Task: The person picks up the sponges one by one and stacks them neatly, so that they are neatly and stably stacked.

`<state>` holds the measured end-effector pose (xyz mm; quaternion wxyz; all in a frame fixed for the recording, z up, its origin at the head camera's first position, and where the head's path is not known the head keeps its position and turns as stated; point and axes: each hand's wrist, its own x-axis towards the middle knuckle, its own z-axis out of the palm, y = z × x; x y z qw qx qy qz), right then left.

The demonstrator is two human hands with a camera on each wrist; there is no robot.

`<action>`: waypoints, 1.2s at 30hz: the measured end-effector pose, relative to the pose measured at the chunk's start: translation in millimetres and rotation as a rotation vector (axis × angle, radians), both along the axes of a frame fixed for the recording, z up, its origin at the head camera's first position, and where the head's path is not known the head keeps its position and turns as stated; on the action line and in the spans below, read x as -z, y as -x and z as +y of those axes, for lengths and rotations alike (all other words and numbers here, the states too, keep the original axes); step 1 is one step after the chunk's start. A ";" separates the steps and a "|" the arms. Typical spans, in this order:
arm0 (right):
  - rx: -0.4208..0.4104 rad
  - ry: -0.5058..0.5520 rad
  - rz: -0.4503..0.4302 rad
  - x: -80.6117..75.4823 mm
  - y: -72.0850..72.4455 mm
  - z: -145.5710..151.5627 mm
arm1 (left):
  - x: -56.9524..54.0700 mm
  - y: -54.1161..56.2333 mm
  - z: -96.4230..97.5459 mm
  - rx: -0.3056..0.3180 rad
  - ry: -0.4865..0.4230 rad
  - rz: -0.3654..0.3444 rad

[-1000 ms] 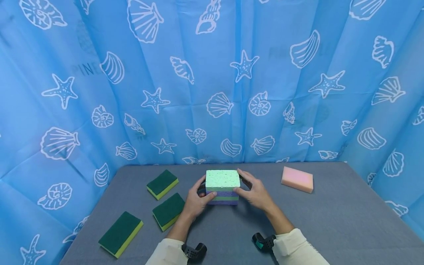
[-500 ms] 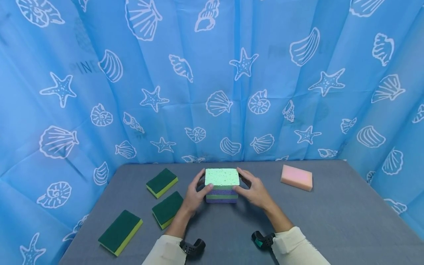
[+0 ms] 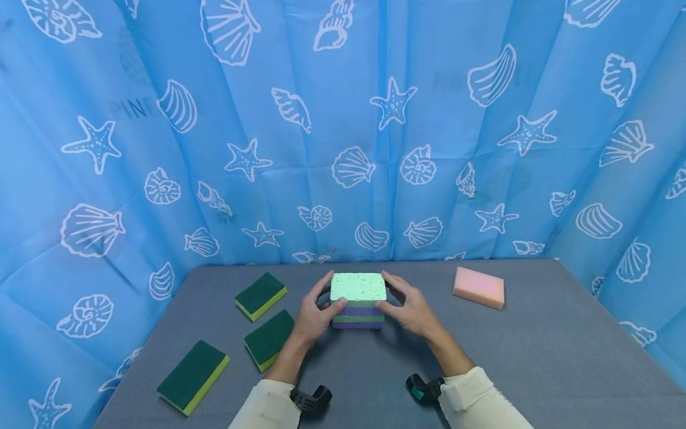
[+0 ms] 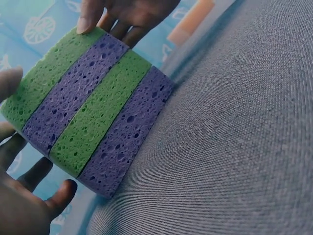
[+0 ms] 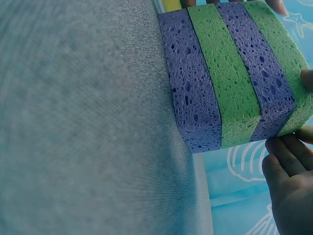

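A stack of sponges in alternating green and purple stands on the table, with a light green sponge (image 3: 358,287) on top and a purple sponge (image 3: 358,325) at the bottom. My left hand (image 3: 312,314) pinches the top sponge at its left end, thumb on the near face and fingers toward the far side. At the right end my right hand (image 3: 414,308) pinches the same sponge in a like way. Both wrist views show the layers lying flush, with the lower purple sponge (image 4: 128,134) resting on the cloth. The sponge's far side is hidden in the head view.
Left of the stack lie a back green-and-yellow scouring sponge (image 3: 261,296), a middle scouring sponge (image 3: 270,339) beside my left forearm, and a front scouring sponge (image 3: 193,376). A pink sponge (image 3: 479,287) lies at right. Behind the grey table (image 3: 557,357) hangs a blue shell-print curtain (image 3: 343,131).
My left thumb has moved up from the stack's middle layers to the top green sponge, and the left fingers have risen to its far corner. My right hand stays nearly still.
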<state>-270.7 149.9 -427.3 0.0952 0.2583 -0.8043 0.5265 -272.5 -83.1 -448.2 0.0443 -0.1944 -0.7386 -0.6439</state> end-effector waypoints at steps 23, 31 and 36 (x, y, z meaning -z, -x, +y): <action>0.141 0.103 0.123 -18.1 3.3 58.2 | 0.7 0.7 -0.2 -0.020 -0.013 -0.039; 0.247 0.112 0.199 -32.0 -2.5 86.4 | 0.9 0.2 0.6 -0.028 -0.010 -0.038; 0.287 0.137 0.217 -34.2 -3.4 101.9 | 1.6 0.3 1.0 -0.024 -0.016 -0.043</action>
